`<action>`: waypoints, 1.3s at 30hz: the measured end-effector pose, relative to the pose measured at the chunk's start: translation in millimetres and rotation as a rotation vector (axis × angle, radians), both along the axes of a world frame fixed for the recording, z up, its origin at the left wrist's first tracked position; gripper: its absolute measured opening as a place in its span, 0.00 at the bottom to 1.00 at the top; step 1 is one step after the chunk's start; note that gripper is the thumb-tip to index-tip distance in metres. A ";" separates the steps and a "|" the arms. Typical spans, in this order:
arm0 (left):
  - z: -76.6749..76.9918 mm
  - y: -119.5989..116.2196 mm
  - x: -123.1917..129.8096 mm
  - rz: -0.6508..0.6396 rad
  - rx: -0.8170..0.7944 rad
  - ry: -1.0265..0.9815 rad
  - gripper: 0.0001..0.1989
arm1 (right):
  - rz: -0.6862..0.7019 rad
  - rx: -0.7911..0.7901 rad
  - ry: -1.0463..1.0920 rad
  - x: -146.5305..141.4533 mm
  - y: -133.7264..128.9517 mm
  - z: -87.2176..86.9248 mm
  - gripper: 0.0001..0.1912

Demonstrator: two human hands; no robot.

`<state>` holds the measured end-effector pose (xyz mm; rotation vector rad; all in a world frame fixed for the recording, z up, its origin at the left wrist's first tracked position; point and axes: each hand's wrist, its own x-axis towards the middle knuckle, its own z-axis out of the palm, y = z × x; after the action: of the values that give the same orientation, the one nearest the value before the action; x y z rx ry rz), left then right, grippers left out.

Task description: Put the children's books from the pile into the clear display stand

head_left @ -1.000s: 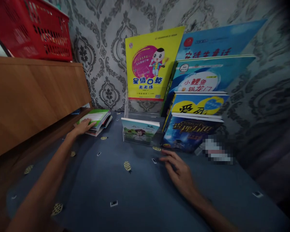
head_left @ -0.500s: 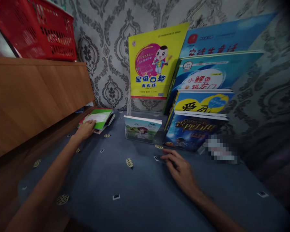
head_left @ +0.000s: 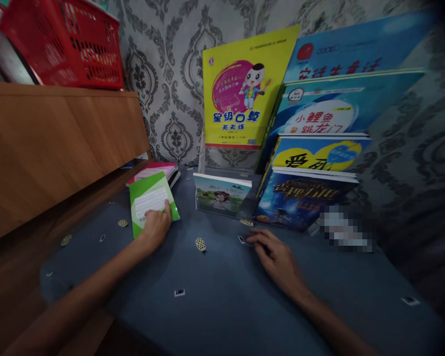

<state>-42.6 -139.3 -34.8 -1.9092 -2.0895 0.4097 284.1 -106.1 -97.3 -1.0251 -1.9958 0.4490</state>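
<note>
Head: left hand (head_left: 156, 228), grip around green book (head_left: 151, 194); right hand (head_left: 280, 259), grip unclenched; yellow 星级口算 book (head_left: 244, 94).

I'm seeing a green-and-white booklet (head_left: 154, 195). Tabletop (head_left: 226, 296) is running blue-grey with yellow pineapple print; wallpaper (head_left: 174, 99) is showing dark damask on grey, basket (head_left: 74, 74) is reading red.

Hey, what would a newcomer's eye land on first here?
Probably the bright yellow book, standing upright near the centre before the patterned wallpaper. Next, perhaps, the red basket on the wooden cabinet at upper left. Then the green book at left of centre, with the left hand on it.
</note>
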 end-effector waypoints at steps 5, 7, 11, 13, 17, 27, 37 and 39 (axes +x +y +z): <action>24.5 -23.8 51.6 -0.152 -0.147 0.039 0.28 | 0.012 -0.003 -0.014 -0.3 -0.7 1.0 0.14; 32.0 -33.0 73.6 -0.301 -0.250 0.003 0.19 | 0.010 -0.011 -0.024 -0.8 -1.6 1.7 0.15; 31.3 -50.2 122.4 -0.516 -0.392 -0.088 0.10 | 0.025 -0.029 -0.008 -2.9 -3.9 2.6 0.14; 30.2 -57.8 146.5 -0.611 -0.447 -0.125 0.07 | 0.038 -0.042 0.032 -3.5 -3.5 2.4 0.14; 42.3 -66.1 176.8 -0.781 -0.412 -0.323 0.14 | 0.022 -0.225 0.227 1.2 4.2 -1.4 0.12; 21.4 -40.9 86.1 -0.184 -0.136 -0.217 0.24 | -0.057 -0.220 0.215 44.0 -28.2 -2.9 0.11; -9.7 -67.5 80.9 -0.220 -0.160 -0.400 0.23 | 0.018 0.001 -0.144 51.8 -43.7 9.2 0.09; -14.2 -71.0 94.2 -0.303 -0.155 -0.400 0.21 | -0.032 -0.003 -0.230 58.2 -40.4 11.7 0.09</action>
<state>51.6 -210.3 -49.0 -2.5268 -1.9837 0.1318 342.2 -146.5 -85.6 -1.1526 -2.1773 0.3288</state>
